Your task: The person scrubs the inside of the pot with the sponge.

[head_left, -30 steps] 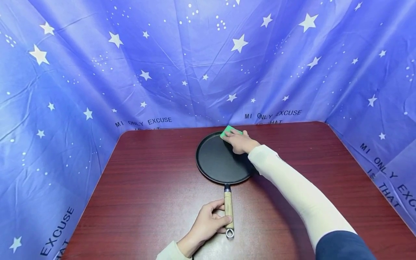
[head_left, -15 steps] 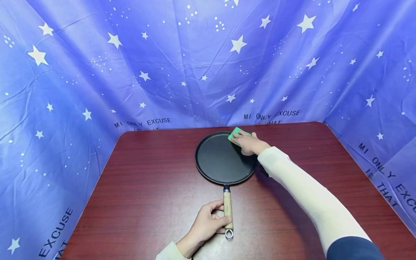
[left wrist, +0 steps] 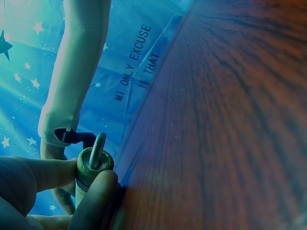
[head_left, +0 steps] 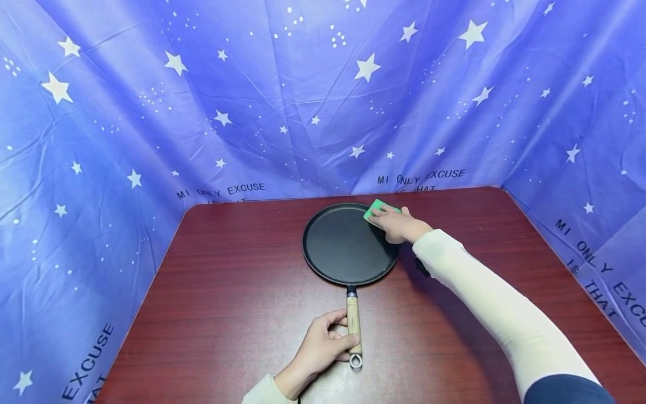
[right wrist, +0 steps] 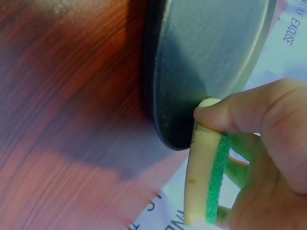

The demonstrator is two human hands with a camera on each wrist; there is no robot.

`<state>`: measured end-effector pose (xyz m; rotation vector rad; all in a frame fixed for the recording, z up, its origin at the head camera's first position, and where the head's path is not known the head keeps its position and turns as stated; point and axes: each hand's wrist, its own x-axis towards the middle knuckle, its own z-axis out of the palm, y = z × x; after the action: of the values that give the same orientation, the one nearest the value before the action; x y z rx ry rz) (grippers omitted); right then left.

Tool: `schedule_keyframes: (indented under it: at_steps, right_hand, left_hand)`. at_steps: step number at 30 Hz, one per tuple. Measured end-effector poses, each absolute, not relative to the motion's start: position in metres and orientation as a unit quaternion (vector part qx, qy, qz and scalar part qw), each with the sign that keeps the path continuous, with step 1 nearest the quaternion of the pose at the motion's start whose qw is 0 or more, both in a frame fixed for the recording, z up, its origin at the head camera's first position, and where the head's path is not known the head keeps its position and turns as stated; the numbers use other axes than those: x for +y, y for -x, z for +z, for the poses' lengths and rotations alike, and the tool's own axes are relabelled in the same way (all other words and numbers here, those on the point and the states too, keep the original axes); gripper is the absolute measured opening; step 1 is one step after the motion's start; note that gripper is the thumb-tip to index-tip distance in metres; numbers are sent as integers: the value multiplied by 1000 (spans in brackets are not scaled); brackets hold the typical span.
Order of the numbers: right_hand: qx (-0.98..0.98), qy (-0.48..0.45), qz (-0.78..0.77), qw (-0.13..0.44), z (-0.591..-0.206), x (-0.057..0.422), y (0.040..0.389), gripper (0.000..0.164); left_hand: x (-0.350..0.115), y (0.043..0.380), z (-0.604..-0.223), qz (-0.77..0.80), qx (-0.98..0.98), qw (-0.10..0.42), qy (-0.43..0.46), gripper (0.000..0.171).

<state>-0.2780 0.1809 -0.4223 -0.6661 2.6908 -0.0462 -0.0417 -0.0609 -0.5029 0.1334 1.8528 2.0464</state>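
Note:
A round black frying pan [head_left: 348, 247] lies flat on the table, its wooden handle [head_left: 354, 320] pointing toward me. My left hand [head_left: 323, 345] grips that handle near its metal hanging ring [head_left: 355, 361]; the left wrist view shows thumb and finger around the handle's end [left wrist: 96, 160]. At the pan's far right rim, my right hand [head_left: 401, 224] holds a sponge [head_left: 375, 209]. In the right wrist view the sponge [right wrist: 204, 172] has a pale yellow layer and a green layer, pinched between the thumb [right wrist: 240, 112] and fingers. The sponge's yellow side faces the pan.
The dark red wooden table [head_left: 227, 269] extends on both sides of the pan. Behind and beside it hangs a blue curtain [head_left: 282, 101] with white stars and printed letters, close to the table's far edge.
My right hand has slid the sponge rightward and slightly nearer along the pan's far rim. The left hand keeps its grip on the handle, and the pan stays in place.

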Motion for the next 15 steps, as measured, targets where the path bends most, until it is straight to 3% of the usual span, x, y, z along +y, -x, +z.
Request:
schedule_keyframes:
  at_steps: [15]
  right_hand:
    - [954,233,-10,190,-417,186,269,74]
  left_hand:
    - [-61,43,-503,727,659,187,-48,67]
